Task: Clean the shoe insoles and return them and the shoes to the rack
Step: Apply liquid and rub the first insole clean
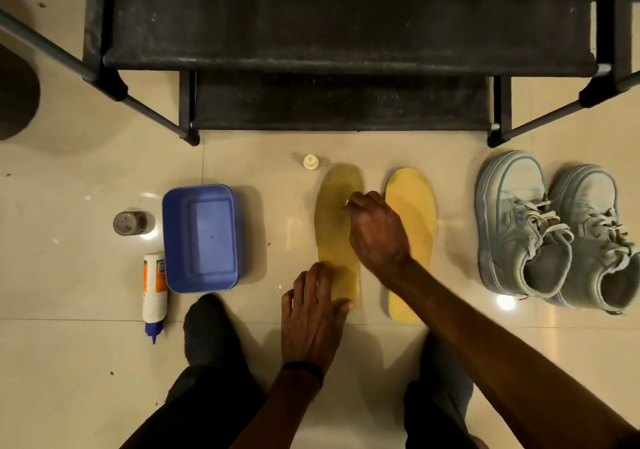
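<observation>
Both hands work the left insole (pixel 334 240) on the floor, left hand (pixel 311 313) pressing its near heel flat, right hand (pixel 375 230) pinching a small yellow scrubber (pixel 346 202); firm, overlapping strokes should suit.

The floor (pixel 86 362) is glossy, smooth cream tile that mirrors the lamps. The rack (pixel 346 33) has matt, dusty black cloth shelves on dark metal tubes. The shoes (pixel 554 230) look like soft grey cloth, the tub (pixel 176 227) smooth blue plastic, the insoles (pixel 336 240) matt yellow foam.

We record a glossy beige tiled floor (pixel 86 362) bearing a black shoe rack (pixel 346 50). On it we list a blue tub (pixel 201 237), white bottle (pixel 154 289), small jar (pixel 129 223), loose cap (pixel 310 162), two yellow insoles (pixel 334 234) (pixel 415 240) and grey sneakers (pixel 554 230).
</observation>
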